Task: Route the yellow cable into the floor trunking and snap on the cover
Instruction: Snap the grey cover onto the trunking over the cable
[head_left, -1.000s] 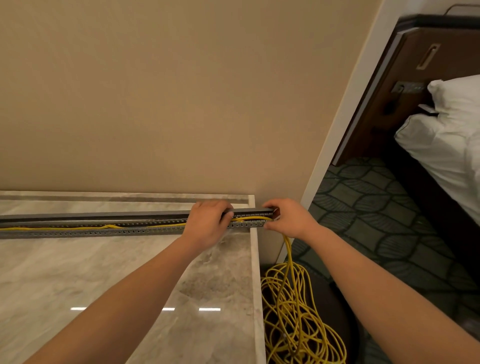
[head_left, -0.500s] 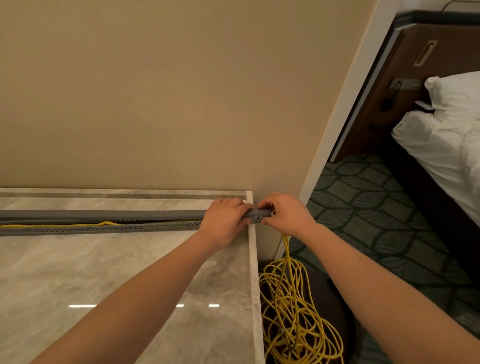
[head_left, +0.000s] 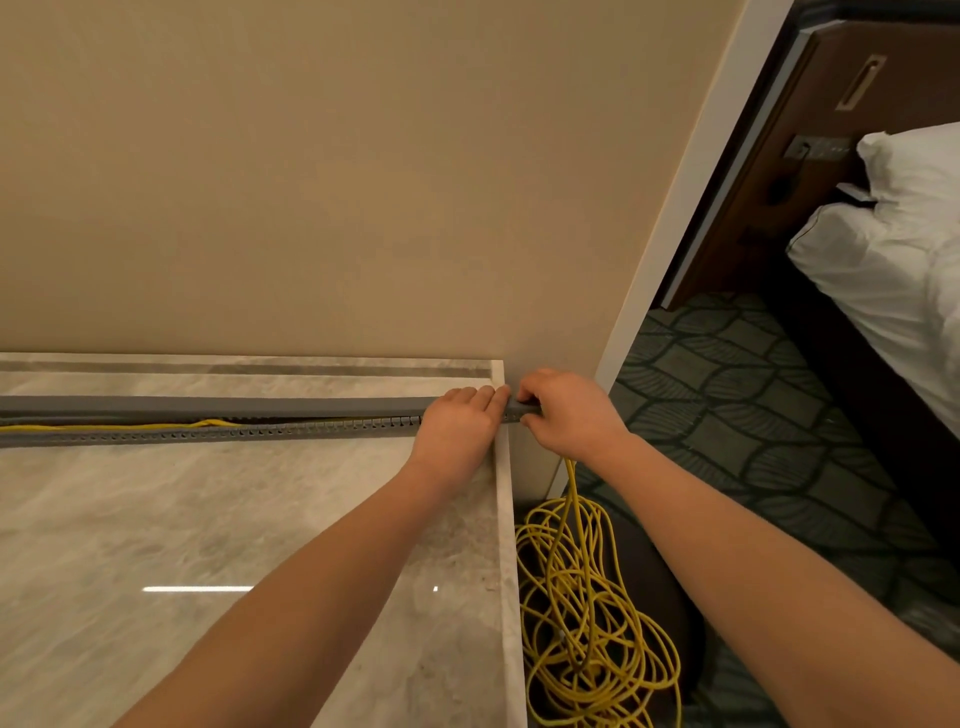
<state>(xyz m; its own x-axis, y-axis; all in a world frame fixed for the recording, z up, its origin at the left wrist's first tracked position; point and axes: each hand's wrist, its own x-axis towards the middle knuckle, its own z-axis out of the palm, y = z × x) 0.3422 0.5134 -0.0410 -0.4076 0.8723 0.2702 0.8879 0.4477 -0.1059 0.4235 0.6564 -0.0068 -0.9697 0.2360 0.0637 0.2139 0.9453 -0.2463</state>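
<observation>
A long grey trunking (head_left: 311, 430) lies across the marble floor (head_left: 156, 519), parallel to the wall. Its grey cover (head_left: 218, 403) rests over it, closed at the right end and gaping toward the left, where the yellow cable (head_left: 130, 426) shows inside. My left hand (head_left: 457, 428) presses down on the cover near the right end. My right hand (head_left: 563, 415) grips the very end of the trunking at the marble's edge. The cable drops from under my right hand to a loose yellow coil (head_left: 587, 613) on the carpet.
A beige wall (head_left: 363, 182) stands right behind the trunking. The marble ends at a raised edge (head_left: 506, 545). To the right lie patterned carpet (head_left: 753, 405), a bed with white bedding (head_left: 893, 270) and a brown headboard panel (head_left: 831, 104).
The cover has come down over the trunking's right end, hiding the cable there. My left hand slid right until it met my right hand at the end.
</observation>
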